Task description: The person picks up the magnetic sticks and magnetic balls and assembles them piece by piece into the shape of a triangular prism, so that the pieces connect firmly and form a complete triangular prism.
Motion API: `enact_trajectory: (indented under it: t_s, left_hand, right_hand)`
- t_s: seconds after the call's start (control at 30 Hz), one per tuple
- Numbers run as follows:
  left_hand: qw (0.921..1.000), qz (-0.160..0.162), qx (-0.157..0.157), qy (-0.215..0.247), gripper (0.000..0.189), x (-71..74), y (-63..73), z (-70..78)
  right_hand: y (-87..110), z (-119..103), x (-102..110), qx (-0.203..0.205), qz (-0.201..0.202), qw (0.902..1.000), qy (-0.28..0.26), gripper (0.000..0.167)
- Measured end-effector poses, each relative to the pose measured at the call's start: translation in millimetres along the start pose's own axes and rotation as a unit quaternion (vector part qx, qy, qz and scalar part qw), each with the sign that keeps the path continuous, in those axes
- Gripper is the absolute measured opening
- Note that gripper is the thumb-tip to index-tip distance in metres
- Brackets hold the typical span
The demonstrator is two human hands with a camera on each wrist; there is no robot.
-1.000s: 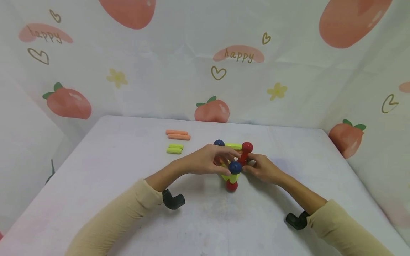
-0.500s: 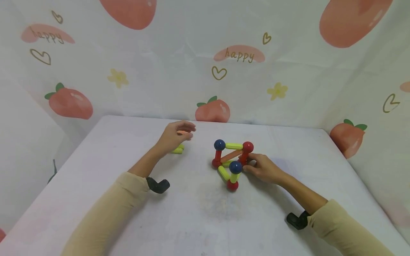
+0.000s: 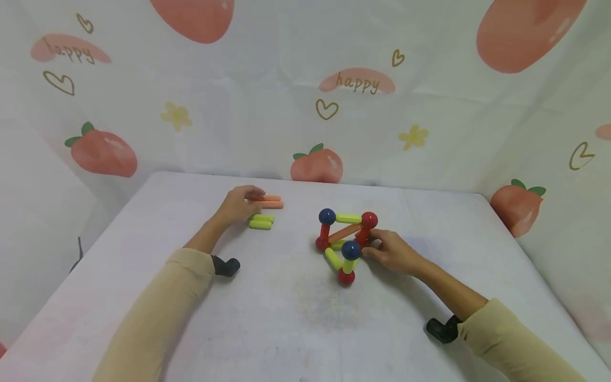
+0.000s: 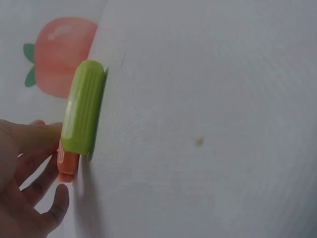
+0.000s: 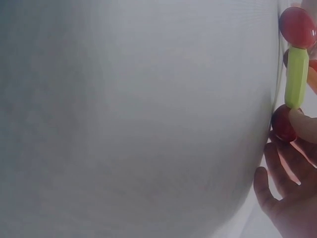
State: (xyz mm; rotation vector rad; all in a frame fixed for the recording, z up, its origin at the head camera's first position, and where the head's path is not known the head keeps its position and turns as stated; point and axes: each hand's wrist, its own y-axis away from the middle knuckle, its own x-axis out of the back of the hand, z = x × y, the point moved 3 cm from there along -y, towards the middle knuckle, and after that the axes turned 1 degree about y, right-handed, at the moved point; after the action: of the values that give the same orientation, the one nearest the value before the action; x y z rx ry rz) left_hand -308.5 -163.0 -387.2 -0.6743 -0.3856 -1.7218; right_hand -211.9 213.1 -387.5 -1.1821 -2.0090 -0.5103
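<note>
A frame of coloured rods and balls, like a magnetic building set, stands on the table, with a blue ball [image 3: 350, 250] in front, a red ball [image 3: 369, 219] at the back right and an orange diagonal rod [image 3: 345, 233]. My right hand [image 3: 393, 252] holds its lower right corner; in the right wrist view the thumb lies on a lower red ball [image 5: 284, 123]. My left hand [image 3: 237, 206] is at the left end of two loose orange rods [image 3: 272, 205], fingers loosely spread around them. Nearer me lie two yellow-green rods [image 3: 260, 225]. Whether the left fingers touch a rod is unclear.
The white table [image 3: 286, 329] meets a fruit-patterned cloth [image 3: 267, 106] behind it. Black curved pieces [image 3: 225, 266] sit at both sleeve cuffs. Bare tabletop lies between the loose rods and the frame.
My left hand has left the frame and moved left to the orange rods, uncovering the frame. The right hand keeps its hold at the same corner.
</note>
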Motion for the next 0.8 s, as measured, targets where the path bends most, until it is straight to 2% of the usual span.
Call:
enact_trajectory:
  t_s: [0.17,0.23,0.33,0.43,0.5,0.57,0.63,0.7,0.73,0.8]
  left_hand:
    - [0.9984,-0.019,-0.016,-0.051,0.027,1.4,0.6,-4.4]
    - [0.9981,-0.016,-0.025,-0.053,0.027,2.8,1.8,-5.3]
    - [0.9999,0.000,-0.010,-0.012,0.032,5.5,4.8,-4.1]
    - [0.9962,0.027,0.030,0.077,0.039,7.9,7.8,1.8]
    - [0.9863,0.046,0.062,0.146,0.043,7.9,9.7,7.5]
    - [0.9700,0.054,0.089,0.220,0.046,5.4,11.1,14.1]
    - [0.9519,0.048,0.109,0.282,0.050,0.0,13.3,22.1]
    - [0.9386,0.031,0.115,0.324,0.052,-7.9,16.6,30.2]
    - [0.9346,0.019,0.113,0.337,0.053,-12.6,18.5,34.2]
    - [0.9360,-0.008,0.093,0.340,0.047,-23.3,23.3,42.4]
  right_hand:
    - [-0.5,-0.1,0.2,-0.002,-0.004,1.0000,-0.001,0.033]
    - [-1.0,-0.4,0.4,-0.002,-0.006,1.0000,-0.002,0.033]
    - [-1.7,-0.8,0.2,-0.003,-0.008,1.0000,-0.003,0.033]
    - [-1.4,-1.1,0.1,-0.004,-0.008,1.0000,-0.003,0.034]
    - [-1.0,-1.5,0.0,-0.006,-0.006,1.0000,-0.003,0.034]
    - [-0.6,-1.8,0.1,-0.005,-0.005,1.0000,-0.003,0.035]
    - [-0.4,-2.1,0.2,-0.005,-0.004,1.0000,-0.004,0.035]
    - [-0.2,-2.3,0.3,-0.003,-0.004,1.0000,-0.005,0.035]
    - [-0.2,-2.2,0.3,-0.002,-0.004,1.0000,-0.005,0.035]
    - [-0.5,-2.2,0.3,-0.003,-0.004,1.0000,-0.005,0.036]
